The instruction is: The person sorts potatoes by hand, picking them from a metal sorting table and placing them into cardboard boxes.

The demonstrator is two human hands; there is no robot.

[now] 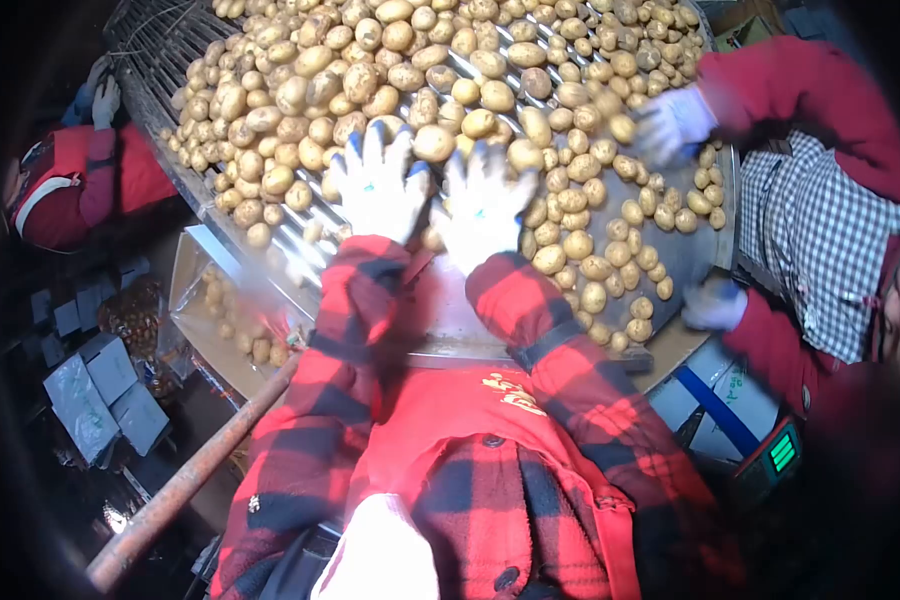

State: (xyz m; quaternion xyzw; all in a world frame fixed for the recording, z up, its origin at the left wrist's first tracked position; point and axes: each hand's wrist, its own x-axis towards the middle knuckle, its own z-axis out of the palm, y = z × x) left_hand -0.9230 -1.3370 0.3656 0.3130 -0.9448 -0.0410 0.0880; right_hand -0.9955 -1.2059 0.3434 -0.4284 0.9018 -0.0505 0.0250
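Potatoes (pixel 315 95) lie heaped over a sorting table with metal rollers (pixel 295 245). Both of my hands wear white gloves with dark blue fingertips. My left hand (pixel 380 190) is palm down with its fingers spread, its tips against the near edge of the heap. Beside it my right hand (pixel 482 205) also lies flat with fingers apart, touching or just short of the potatoes in front. Neither hand is closed round a potato. Between my forearms a bare stretch of the table (pixel 450 310) shows.
At the right a co-worker's gloved hand (pixel 675 125) reaches over the potatoes, the other glove (pixel 715 303) near the table's edge. Another person (pixel 90 185) is at the far left. A lined box (pixel 232 325) holds potatoes; a rusty rail (pixel 200 465) runs below it. A scale display (pixel 782 452) glows lower right.
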